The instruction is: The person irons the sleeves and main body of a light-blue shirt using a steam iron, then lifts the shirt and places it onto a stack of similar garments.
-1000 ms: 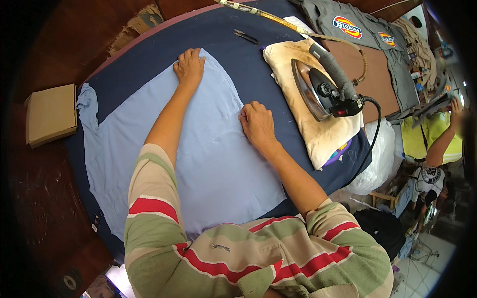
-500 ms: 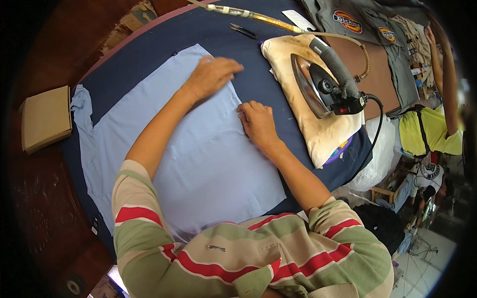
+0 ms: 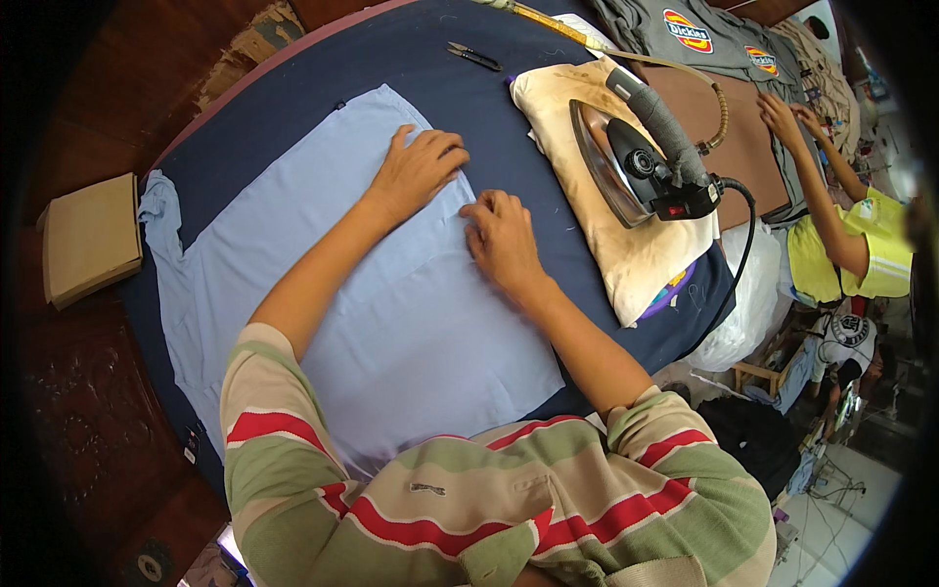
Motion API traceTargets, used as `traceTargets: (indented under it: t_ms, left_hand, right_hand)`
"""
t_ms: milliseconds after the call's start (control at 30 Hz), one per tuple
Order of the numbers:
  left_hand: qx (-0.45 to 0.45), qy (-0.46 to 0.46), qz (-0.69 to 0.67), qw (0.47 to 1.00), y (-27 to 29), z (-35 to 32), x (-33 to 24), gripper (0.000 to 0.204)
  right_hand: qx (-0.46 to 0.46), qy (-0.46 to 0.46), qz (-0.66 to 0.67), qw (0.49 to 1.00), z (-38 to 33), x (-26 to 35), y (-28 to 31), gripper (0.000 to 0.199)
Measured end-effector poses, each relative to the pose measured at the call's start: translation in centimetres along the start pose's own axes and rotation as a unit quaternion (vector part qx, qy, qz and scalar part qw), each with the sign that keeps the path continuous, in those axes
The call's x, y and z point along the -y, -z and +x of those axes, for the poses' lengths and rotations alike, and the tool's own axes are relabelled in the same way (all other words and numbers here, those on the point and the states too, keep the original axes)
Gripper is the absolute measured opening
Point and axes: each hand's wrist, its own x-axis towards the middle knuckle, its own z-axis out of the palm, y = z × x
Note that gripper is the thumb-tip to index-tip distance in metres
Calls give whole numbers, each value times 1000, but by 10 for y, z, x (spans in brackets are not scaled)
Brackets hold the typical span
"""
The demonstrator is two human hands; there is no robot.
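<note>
Head view: the light-blue garment [image 3: 391,323] lies spread on the dark-blue cloth [image 3: 372,59], the left hand [image 3: 419,168] open, palm down near its right edge, the right hand [image 3: 504,235] curled there, whether pinching it I cannot tell.

Blue garment [image 3: 401,318], partly hidden beneath left forearm [image 3: 326,264]

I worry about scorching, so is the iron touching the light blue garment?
Apart. The head view shows the iron on the cream pad, with dark blue cloth visible between that pad and the light blue garment.
</note>
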Motion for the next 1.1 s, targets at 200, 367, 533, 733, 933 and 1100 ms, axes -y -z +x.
traceTargets:
  t_ms: [200, 367, 533, 733, 933, 1100]
  left_hand:
    - [4, 234, 27, 972, -28, -24, -11, 38]
    - [13, 259, -12, 966, -27, -28, -7, 44]
    - [-114, 203, -1, 973, 19, -55, -35, 36]
    - [-18, 220, -30, 975, 37, -129, -108, 32]
    - [6, 274, -41, 961, 36, -138, -136, 29]
    - [-119, 422, -8, 899, 55, -191, -137, 35]
  right_hand:
    - [106, 119, -172, 972, -7, -7, -6, 64]
    - [137, 134, -171, 967, -12, -8, 1, 67]
    - [147, 180, -227, 946, 8, -16, 61, 69]
    - [-68, -2, -346, 936, 88, -77, 195, 59]
    - [113, -202, -83, 969, 125, -121, 209, 63]
    - [119, -95, -70, 986, 116, -111, 202, 55]
